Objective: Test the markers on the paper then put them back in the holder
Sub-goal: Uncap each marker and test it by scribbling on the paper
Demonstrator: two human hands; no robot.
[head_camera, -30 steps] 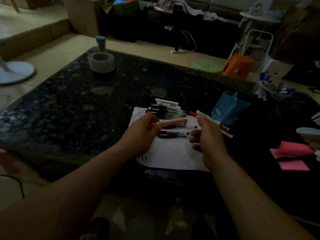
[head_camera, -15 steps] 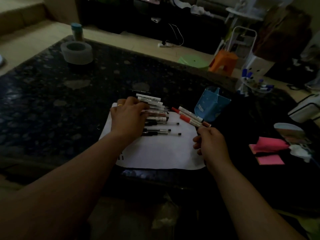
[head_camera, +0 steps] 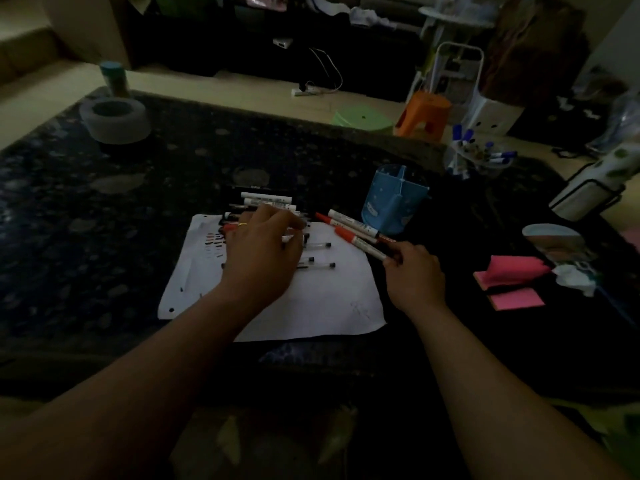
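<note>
Beside the one blue holder (head_camera: 391, 202), fingers of the right hand (head_camera: 414, 275) are gripping three markers (head_camera: 356, 230), while the left hand (head_camera: 263, 251), which was raised a second ago, is now lying on the pile (head_camera: 266, 202) on the single paper (head_camera: 311, 306), its grip impossible to tell.

A grey tape roll (head_camera: 114, 119) sat at the bench's (head_camera: 104, 220) far left corner; pink sticky notes (head_camera: 516, 297) lay near its right edge.

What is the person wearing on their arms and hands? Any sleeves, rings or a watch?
No sleeves show: the left arm and the right arm are bare right to the picture's edge. The left hand has a thin yellow ring on one finger. The right hand has no ring that I can see, and neither wrist shows a watch or band.
</note>
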